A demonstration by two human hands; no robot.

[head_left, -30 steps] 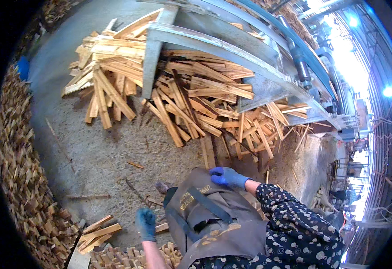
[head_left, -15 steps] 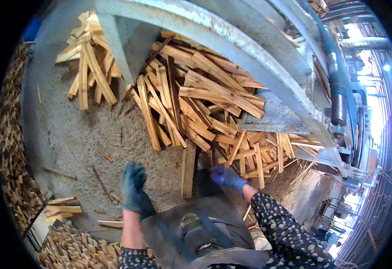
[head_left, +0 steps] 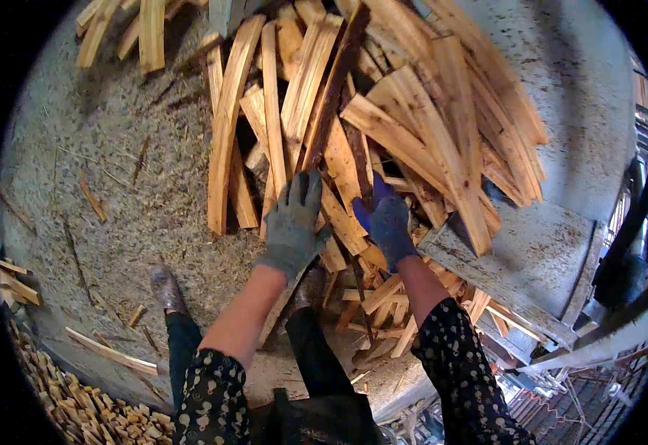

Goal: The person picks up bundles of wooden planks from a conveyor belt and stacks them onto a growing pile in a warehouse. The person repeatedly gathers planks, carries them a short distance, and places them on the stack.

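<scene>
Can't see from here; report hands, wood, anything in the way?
Left hand open at planks; right hand alongside, grip unclear. Planks heaped crisscross. Metal plate right of heap, clear of hands.

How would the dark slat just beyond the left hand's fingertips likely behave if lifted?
The dark slat would probably stay stiff: it lies straight, with no visible sag. Being long and narrow, it may swing or tip if gripped at one end. Neighbouring slats crowd close beside it, so some could shift along with it.
</scene>
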